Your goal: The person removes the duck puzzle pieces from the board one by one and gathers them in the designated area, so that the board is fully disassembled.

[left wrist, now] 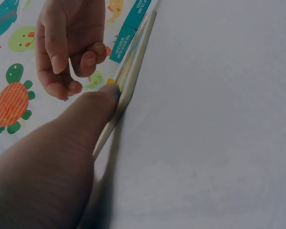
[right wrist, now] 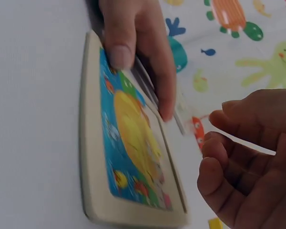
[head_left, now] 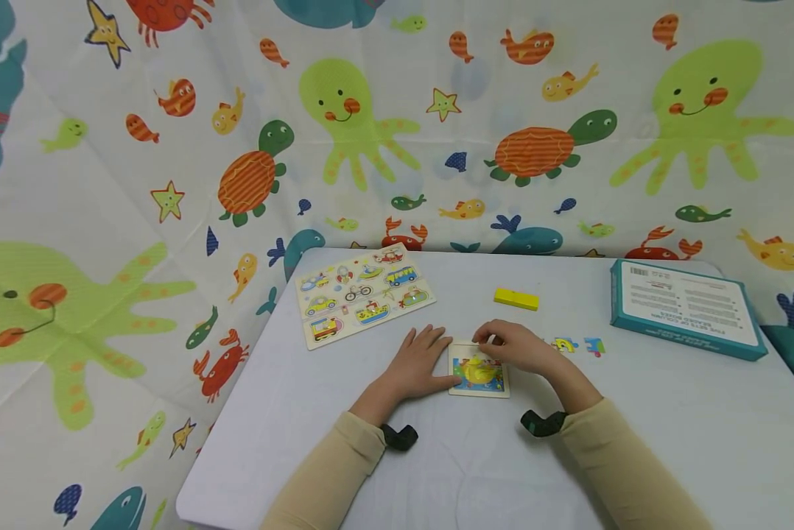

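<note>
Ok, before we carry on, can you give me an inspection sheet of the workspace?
Surface: white table, bare along its near side.
Job's things: small duck puzzle, with bare wood showing along its far edge; loose pieces to its right.
Clutter: vehicle board at far left; yellow block beyond the puzzle; teal box at far right.
Hands: left hand spread, its thumb on the puzzle's edge; right hand over the far edge, fingers curled; whether it holds a piece is unclear.
Cables: nothing seen.
Surroundings: cloth printed with sea animals behind the table.
</note>
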`<action>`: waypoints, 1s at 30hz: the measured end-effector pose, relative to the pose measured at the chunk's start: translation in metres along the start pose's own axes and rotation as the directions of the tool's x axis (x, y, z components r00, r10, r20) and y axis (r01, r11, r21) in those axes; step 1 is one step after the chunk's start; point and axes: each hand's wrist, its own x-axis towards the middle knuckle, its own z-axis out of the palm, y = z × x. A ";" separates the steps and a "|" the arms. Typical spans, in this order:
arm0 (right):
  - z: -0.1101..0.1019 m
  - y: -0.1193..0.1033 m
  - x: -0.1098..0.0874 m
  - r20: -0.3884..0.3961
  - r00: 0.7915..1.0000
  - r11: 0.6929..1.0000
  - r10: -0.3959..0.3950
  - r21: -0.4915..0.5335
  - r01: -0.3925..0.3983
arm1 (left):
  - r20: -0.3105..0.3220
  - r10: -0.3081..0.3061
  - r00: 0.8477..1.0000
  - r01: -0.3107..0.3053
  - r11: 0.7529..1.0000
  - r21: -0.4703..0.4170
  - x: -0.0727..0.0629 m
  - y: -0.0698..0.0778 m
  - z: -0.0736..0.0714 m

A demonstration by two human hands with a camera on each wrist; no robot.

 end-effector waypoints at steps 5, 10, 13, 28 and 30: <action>0.014 -0.003 0.008 0.014 1.000 1.000 -0.022 -0.014 0.022 | 0.003 0.004 1.000 -0.004 1.000 0.001 0.000 -0.001 0.001; 0.024 -0.004 0.011 0.016 0.999 0.999 -0.029 -0.039 0.030 | 0.006 0.004 1.000 -0.004 1.000 -0.006 0.000 -0.001 0.001; 0.028 -0.004 0.012 0.018 1.000 0.997 -0.021 -0.071 0.022 | 0.011 0.001 1.000 -0.001 1.000 -0.010 0.000 -0.001 0.001; 0.036 -0.005 0.015 -0.002 1.000 0.992 0.026 -0.124 -0.026 | -0.010 0.002 1.000 -0.002 1.000 -0.013 0.000 -0.001 0.002; 0.036 -0.005 0.015 0.002 1.000 0.993 0.028 -0.117 -0.028 | -0.006 -0.003 1.000 0.003 1.000 -0.014 0.000 -0.001 0.002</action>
